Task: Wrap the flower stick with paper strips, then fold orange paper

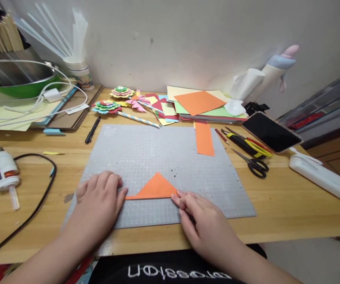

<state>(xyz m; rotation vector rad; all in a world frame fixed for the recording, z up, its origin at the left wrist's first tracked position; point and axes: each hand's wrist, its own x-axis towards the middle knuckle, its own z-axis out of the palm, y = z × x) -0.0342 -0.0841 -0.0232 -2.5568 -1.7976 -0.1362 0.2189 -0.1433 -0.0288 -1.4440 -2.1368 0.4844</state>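
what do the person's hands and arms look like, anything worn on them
Both hands are bare: the left hand and the right hand show no gloves, rings, watch or bracelet. The forearms are uncovered as far as the picture's lower edge, with no sleeves in view. Fingernails are short and unpainted as far as can be seen. Between the arms shows a black garment with white lettering.
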